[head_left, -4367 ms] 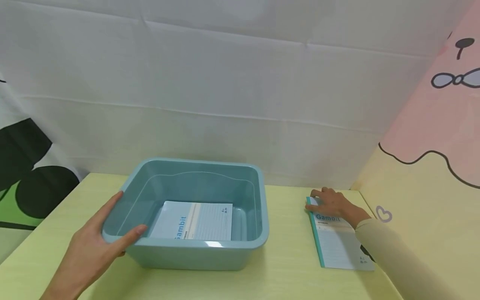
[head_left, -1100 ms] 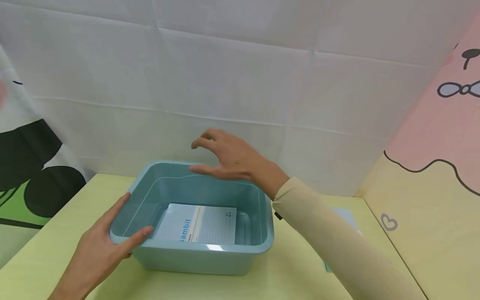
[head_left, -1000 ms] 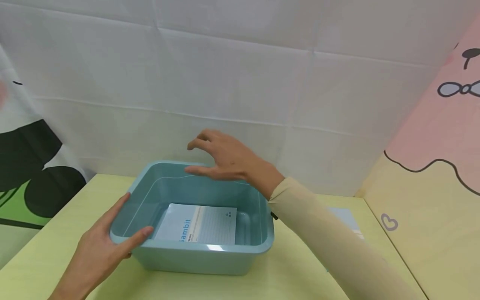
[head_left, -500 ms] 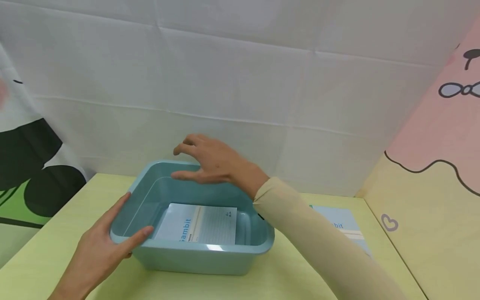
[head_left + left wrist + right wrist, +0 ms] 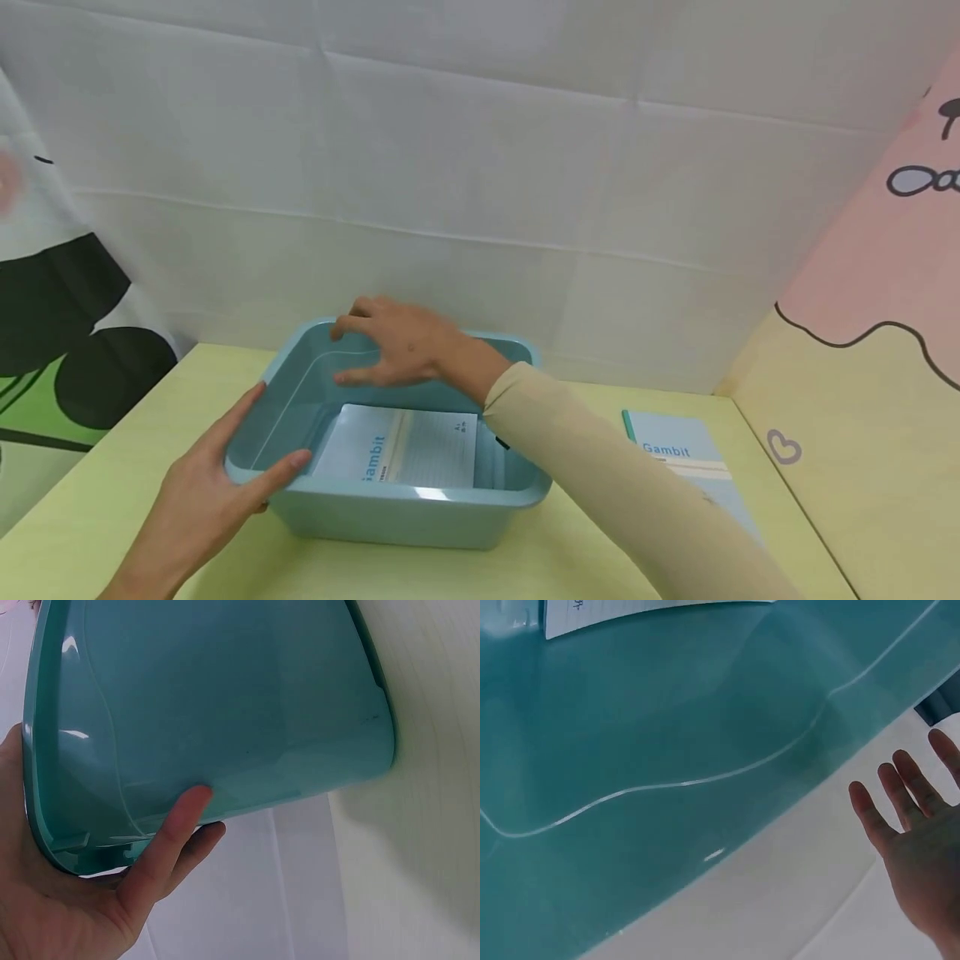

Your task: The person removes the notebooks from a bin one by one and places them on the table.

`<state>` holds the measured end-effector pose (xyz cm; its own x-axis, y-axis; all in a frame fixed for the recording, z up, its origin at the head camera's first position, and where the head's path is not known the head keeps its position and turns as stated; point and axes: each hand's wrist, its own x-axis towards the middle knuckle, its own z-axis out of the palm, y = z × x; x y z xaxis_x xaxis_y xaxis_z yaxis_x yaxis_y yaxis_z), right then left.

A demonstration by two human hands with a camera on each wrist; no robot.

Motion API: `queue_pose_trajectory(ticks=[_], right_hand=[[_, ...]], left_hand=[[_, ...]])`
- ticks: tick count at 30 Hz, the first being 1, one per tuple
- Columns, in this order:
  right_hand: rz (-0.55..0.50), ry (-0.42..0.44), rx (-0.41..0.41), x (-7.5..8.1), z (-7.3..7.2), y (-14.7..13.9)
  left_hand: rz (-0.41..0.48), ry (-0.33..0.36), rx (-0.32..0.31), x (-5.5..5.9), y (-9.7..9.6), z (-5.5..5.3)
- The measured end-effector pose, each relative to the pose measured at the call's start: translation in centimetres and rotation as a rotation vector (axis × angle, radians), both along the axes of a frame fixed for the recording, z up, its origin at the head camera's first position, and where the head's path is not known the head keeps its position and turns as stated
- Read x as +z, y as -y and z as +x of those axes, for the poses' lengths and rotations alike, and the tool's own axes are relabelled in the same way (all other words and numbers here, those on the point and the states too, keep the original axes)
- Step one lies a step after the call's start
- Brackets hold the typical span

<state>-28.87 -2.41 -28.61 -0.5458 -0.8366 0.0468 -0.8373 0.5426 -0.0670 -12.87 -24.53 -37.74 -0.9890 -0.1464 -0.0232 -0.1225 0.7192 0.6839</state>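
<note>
A blue-green plastic basin point(image 5: 480, 498) stands on the table, with a light-blue notebook point(image 5: 420, 450) marked "Gambit" lying flat inside. My left hand point(image 5: 202, 492) grips the basin's near left corner, thumb over the front rim. In the left wrist view the fingers point(image 5: 161, 859) lie along the basin's outer wall point(image 5: 225, 705). My right hand point(image 5: 401, 342) hovers over the far part of the basin, fingers spread and loosely bent, holding nothing. The right wrist view shows that hand point(image 5: 922, 855) beside the basin wall point(image 5: 630, 735), palm visible, with the notebook's edge point(image 5: 630, 609) at the top.
A second "Gambit" notebook point(image 5: 667, 429) with a green spine lies on the yellow table point(image 5: 585, 517) to the right, partly hidden by my right sleeve point(image 5: 592, 467). White cloth point(image 5: 480, 167) hangs behind the table. A printed pink and yellow panel point(image 5: 862, 275) borders the right side.
My right hand has left the right-hand notebook, moved left over the basin, then lowered and drifted further left. More of that notebook shows now. The left hand keeps its grip on the basin.
</note>
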Motion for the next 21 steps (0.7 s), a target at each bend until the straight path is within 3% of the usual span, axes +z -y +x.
queue_pose_trajectory(ticks=[10, 21], right_hand=[[0.141, 0.051, 0.007, -2.7, -0.2, 0.8], [0.306, -0.011, 0.039, -4.6, 0.1, 2.8]], left_hand=[[0.003, -0.019, -0.007, 0.1, -0.2, 0.0], [0.014, 0.005, -0.005, 0.3, -0.1, -0.1]])
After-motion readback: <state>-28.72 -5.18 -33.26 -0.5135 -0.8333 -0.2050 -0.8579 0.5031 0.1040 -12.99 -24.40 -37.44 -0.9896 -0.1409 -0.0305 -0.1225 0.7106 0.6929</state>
